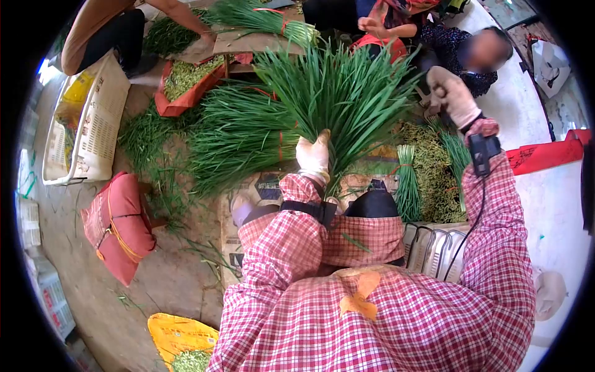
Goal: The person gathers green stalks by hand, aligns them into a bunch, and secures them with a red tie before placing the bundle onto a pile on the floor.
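My left hand [313, 155]: closed round fanned greens [341, 93], best held snug, uncrushed. My right hand [453, 99]: raised, curled; pinch, cannot tell.

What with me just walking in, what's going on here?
The gloved left hand grips a big fan of long green stalks. The gloved right hand is raised to the side; whether it holds anything is unclear. Bundles tied with red bands lie nearby. One co-worker is beyond on the left, another on the right.
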Available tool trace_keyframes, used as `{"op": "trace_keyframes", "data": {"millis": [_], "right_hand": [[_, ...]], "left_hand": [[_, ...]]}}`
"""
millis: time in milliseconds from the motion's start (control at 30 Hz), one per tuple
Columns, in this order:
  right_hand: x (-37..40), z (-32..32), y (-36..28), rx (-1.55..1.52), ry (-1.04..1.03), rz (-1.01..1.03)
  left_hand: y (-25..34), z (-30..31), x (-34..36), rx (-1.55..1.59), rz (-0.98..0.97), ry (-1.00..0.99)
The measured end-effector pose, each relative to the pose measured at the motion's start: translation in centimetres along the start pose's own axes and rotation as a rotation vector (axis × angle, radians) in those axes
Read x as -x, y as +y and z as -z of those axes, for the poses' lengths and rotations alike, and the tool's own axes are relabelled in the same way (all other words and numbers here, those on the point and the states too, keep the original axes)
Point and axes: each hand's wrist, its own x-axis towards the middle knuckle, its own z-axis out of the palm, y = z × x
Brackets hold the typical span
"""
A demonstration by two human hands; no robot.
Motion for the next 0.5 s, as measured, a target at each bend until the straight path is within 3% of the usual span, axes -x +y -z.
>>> {"op": "trace_keyframes", "data": {"millis": [67,133,200,233,267,333,400,467,500], "right_hand": [[1.4,2.1,-0.4,0.051,0.008,-0.188],[2.6,2.5,-0.2,0.573,-0.088,-0.238],[3.8,0.4,-0.2,0.989,-0.135,0.219],[4.9,-1.3,-1.8,0.946,-0.073,0.012],[5.4,-3.8,-4.1,1.151,-0.042,-0.088],[6.0,-6.9,-5.6,1.228,-0.025,0.097],[4.0,-7.5,-3.2,1.428,-0.035,0.21],[1.9,-8.2,-1.4,1.514,-0.286,0.129],[0.3,-6.7,2.8,1.084,-0.292,0.297]], "left_hand": [[0.2,0.4,-0.5,-0.114,-0.027,0.019],[1.4,0.0,0.3,-0.072,-0.006,0.002],[2.0,-0.3,0.7,-0.005,-0.03,-0.01],[2.3,-0.5,0.9,0.013,-0.024,-0.009],[2.9,-0.6,1.2,0.028,-0.019,-0.007],[2.9,-0.5,1.3,0.027,-0.009,-0.012],[2.2,-0.2,0.9,0.0,0.001,-0.025],[2.0,-0.1,0.8,-0.011,-0.044,-0.026],[2.1,-0.2,0.8,-0.016,-0.067,-0.024]]}}
